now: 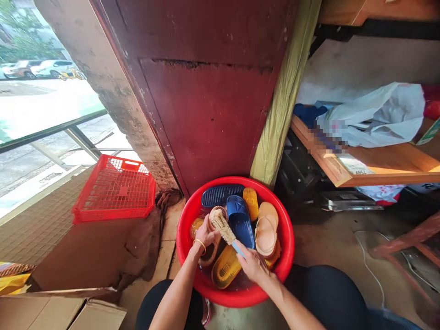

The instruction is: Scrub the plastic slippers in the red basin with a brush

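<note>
A red tub (pixel 288 238) stands in front of me with water and several slippers in it. My left hand (pixel 205 233) is closed on a brown slipper (pixel 210 253) at the tub's left side. In my right hand (pixel 254 264) is the blue handle of a brush (pixel 223 225), whose beige bristles lie against the upper part of that slipper. Around them are a blue slipper (pixel 242 227), another blue one (pixel 220 195) sole up at the back, a beige sandal (pixel 266 231) on the right, and yellow slippers (pixel 226 268), one near the front.
Behind the tub rises a dark red door (pixel 209 123). At the left a red crate (pixel 118 188) rests above cardboard (pixel 85 256), with a brown cloth (pixel 140 243) beside it. A wooden shelf (pixel 388 160) holding a white plastic bag (pixel 381 114) juts out at the right.
</note>
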